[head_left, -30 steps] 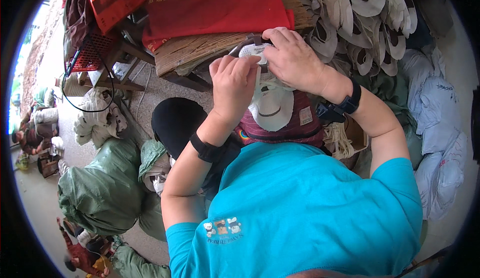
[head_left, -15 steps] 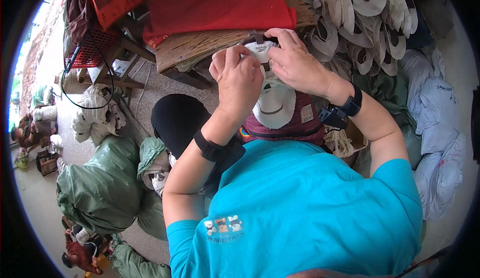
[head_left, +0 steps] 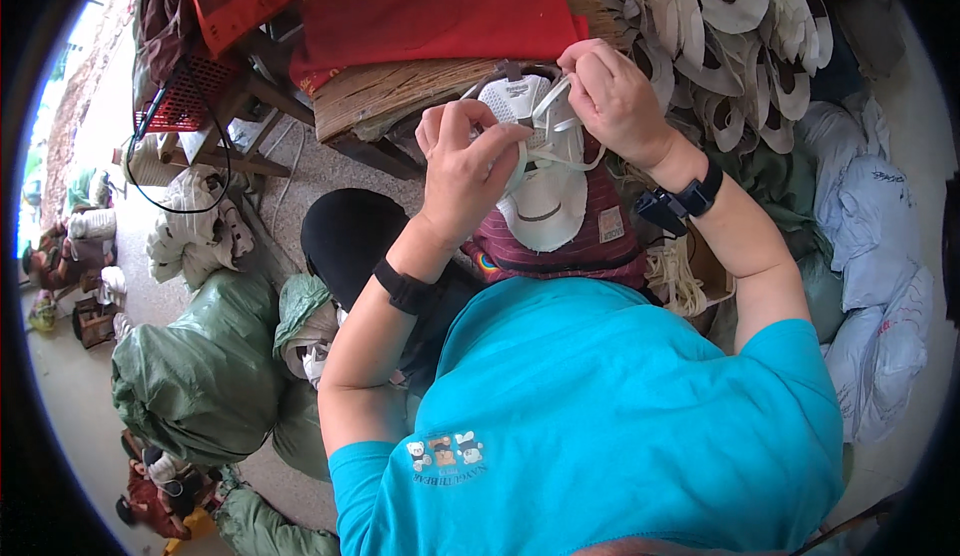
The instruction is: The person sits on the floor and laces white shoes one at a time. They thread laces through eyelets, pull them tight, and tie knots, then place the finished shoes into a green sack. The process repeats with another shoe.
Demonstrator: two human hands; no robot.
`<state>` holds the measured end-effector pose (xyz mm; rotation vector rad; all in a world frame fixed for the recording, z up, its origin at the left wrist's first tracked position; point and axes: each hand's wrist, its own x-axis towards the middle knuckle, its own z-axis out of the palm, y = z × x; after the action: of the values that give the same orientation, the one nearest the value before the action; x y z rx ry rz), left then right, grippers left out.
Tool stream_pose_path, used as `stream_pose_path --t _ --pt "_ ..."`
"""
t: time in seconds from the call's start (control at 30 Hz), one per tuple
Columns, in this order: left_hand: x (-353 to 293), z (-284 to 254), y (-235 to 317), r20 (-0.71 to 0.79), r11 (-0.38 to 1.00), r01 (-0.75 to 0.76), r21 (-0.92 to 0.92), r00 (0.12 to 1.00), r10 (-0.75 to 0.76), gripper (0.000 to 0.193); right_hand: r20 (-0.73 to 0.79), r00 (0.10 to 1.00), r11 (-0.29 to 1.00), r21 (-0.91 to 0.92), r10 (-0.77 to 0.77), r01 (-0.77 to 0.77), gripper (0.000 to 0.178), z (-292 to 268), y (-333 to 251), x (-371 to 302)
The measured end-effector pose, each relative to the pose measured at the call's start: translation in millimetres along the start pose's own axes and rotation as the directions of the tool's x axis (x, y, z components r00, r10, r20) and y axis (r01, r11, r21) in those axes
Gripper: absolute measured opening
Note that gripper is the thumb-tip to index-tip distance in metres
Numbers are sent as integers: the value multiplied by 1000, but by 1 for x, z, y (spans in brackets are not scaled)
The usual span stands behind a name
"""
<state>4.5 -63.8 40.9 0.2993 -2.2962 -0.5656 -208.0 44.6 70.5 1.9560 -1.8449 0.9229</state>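
Note:
A white shoe upper (head_left: 550, 211) with a brown lining leans between the table edge and a maroon striped cloth (head_left: 500, 246) over my lap. Its tongue (head_left: 512, 96) points toward the table. A flat white shoelace (head_left: 553, 99) runs from the eyelets to my right hand (head_left: 622, 106), whose closed fingers pinch it at the upper's right side. On the left side, my left hand (head_left: 462, 151) has thumb and forefinger pressed together, with a loop of lace hanging just beneath them. The fingertips partly hide what it grips.
Ahead stands a wooden table (head_left: 400, 106) with a red cloth bag (head_left: 440, 16) on it. Many shoe uppers (head_left: 735, 6) are stacked at the far right. Loose laces (head_left: 680, 276) lie right of my lap. Green sacks (head_left: 200, 366) stand left, white sacks (head_left: 880, 226) right. Other people sit far left.
My right hand has moved right and away from the upper, drawing a length of lace out. The hands are further apart, and more of the tongue and eyelets shows.

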Motion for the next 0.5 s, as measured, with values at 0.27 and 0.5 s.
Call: stream_pose_path --t 0.27,0.5 --pt "0 -74 -43 411 975 -209 78 898 160 15 10 983 920 -353 185 -169 12 -45 62 -29" --pt "-32 -113 -82 292 822 -101 561 953 -82 9 -142 948 730 -608 286 -311 10 -100 142 -55"
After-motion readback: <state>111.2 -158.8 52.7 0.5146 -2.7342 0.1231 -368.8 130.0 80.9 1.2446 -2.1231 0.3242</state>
